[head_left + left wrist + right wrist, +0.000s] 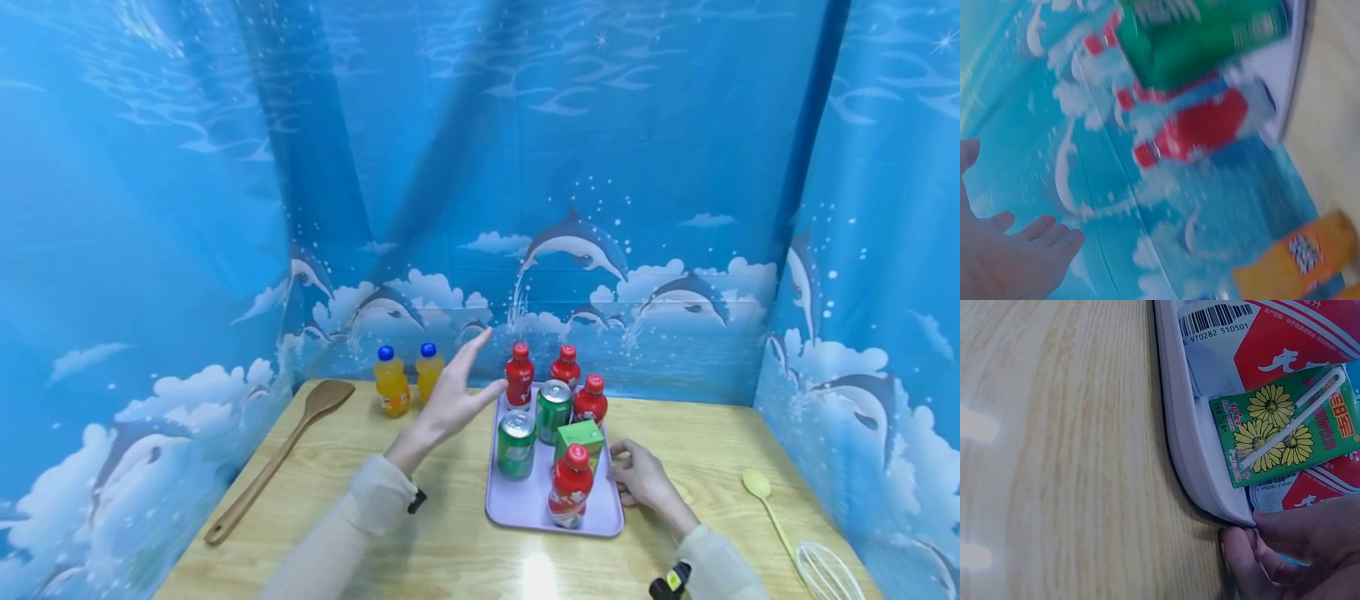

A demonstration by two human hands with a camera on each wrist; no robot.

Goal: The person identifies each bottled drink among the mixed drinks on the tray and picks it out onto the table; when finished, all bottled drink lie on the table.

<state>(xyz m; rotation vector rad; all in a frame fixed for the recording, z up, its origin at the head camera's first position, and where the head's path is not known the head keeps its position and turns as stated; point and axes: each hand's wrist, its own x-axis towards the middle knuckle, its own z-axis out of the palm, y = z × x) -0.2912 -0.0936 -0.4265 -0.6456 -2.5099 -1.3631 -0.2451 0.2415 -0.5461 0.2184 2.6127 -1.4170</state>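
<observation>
On the desk (442, 533) | right grip (643, 477) pinches lavender tray (517, 510) rim | left grip (448, 405) spread, empty | risk: one-sided lift could tip front red bottle (570, 490)

On the wooden tabletop (442, 533), a wooden spatula (294, 433) is laid slantwise at the left; at the right, a yellow spoon-shaped piece (757, 484) is seen, its thin stem running to a white wire whisk (827, 570). Behind and beside, blue curtains (450, 167) are hung, printed with dolphins and clouds.
</observation>
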